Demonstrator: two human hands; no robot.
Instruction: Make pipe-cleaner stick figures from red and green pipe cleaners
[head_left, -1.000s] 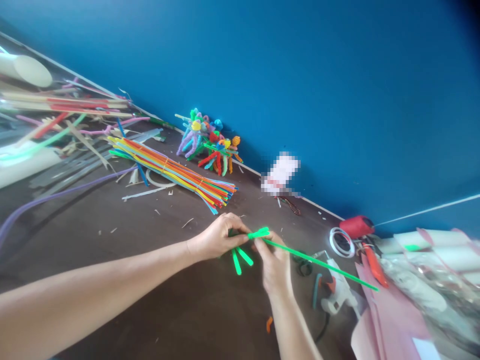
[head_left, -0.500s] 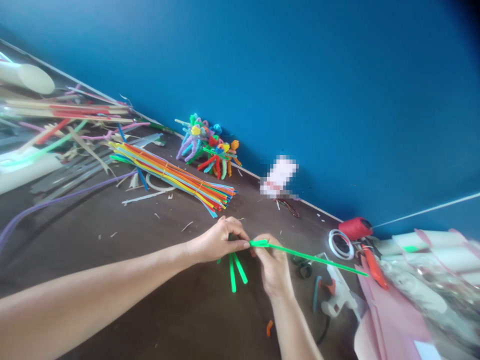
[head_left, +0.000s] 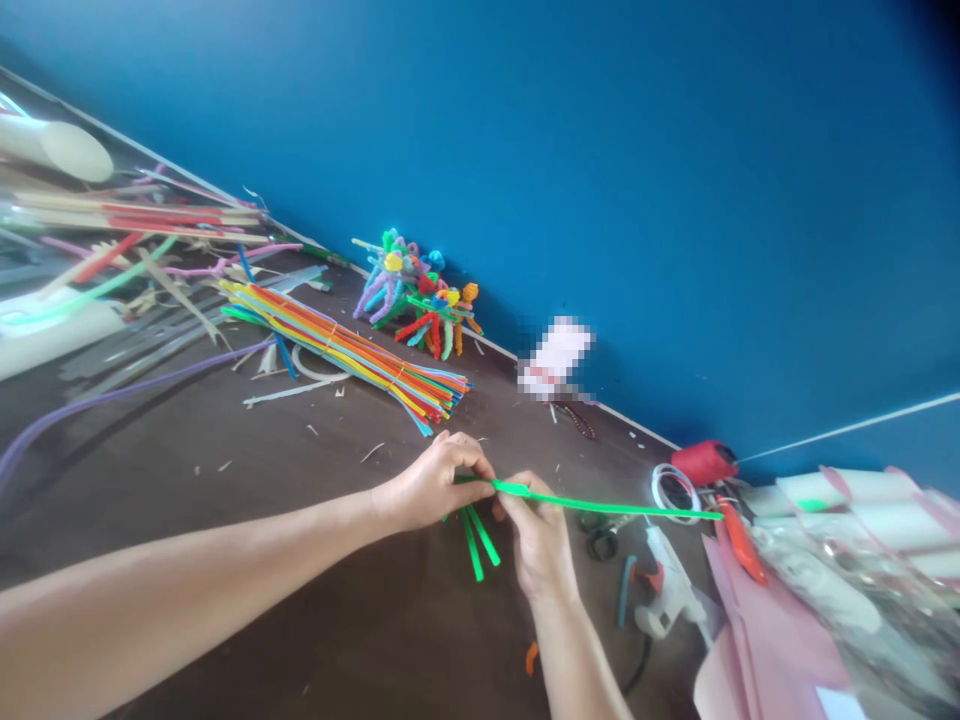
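Green pipe cleaners [head_left: 607, 506] are pinched between my two hands above the dark table. My left hand [head_left: 439, 482] is closed, thumb and forefinger gripping their joined part; two short green ends hang down below it. Close against it, my right hand [head_left: 541, 540] is closed too, with its thumb and fingers on the folded section. One long green length stretches out to the right past my right hand. My fingers partly hide where the strands meet. Farther back lies a banded bundle of multicoloured pipe cleaners [head_left: 345, 350].
Curled pipe-cleaner figures [head_left: 420, 290] stand by the blue wall [head_left: 600, 160]. Strips and sticks clutter the left. On the right are a red spool [head_left: 705, 462], a white tape roll [head_left: 675, 492], a glue gun [head_left: 671, 585], an orange-red tool [head_left: 742, 545] and pink sheets [head_left: 772, 630].
The splayed green ends between my hands now lie flatter along the long strand. Its far tip has swung upward, making it nearly level. Both hands keep their pinch.
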